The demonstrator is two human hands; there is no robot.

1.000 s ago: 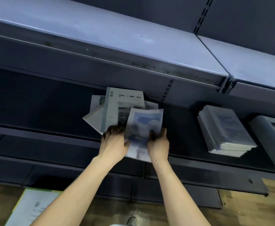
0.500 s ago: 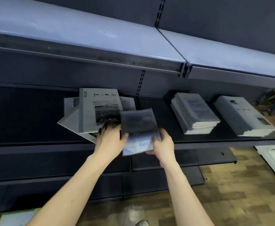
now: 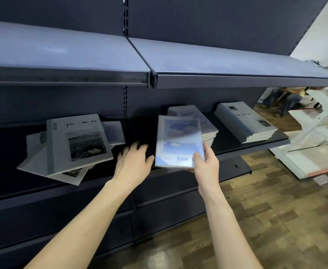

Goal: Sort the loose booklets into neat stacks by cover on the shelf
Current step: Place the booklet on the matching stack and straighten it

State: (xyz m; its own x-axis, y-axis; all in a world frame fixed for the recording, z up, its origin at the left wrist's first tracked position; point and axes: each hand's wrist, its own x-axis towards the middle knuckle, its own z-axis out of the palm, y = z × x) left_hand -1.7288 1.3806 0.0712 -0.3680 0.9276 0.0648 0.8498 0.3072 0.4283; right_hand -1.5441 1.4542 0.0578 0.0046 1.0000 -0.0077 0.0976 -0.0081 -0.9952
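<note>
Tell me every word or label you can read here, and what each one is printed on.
"Tim… Memory", middle letters smeared: top of the grey booklet with a dark landscape photo, uppermost on the loose pile.
"Tim…", only partly legible: bottom of the blue sky-cover booklet, which the right hand grips.
Too blurred to read: the dark title line on the top booklet of the far-right grey stack.

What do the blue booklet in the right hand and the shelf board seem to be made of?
Blue booklet: likely glossy coated paper; a pale sheen crosses its cover, thin page edges show. Shelf board: probably dark painted metal, with a thin folded front edge; slotted uprights behind.
</note>
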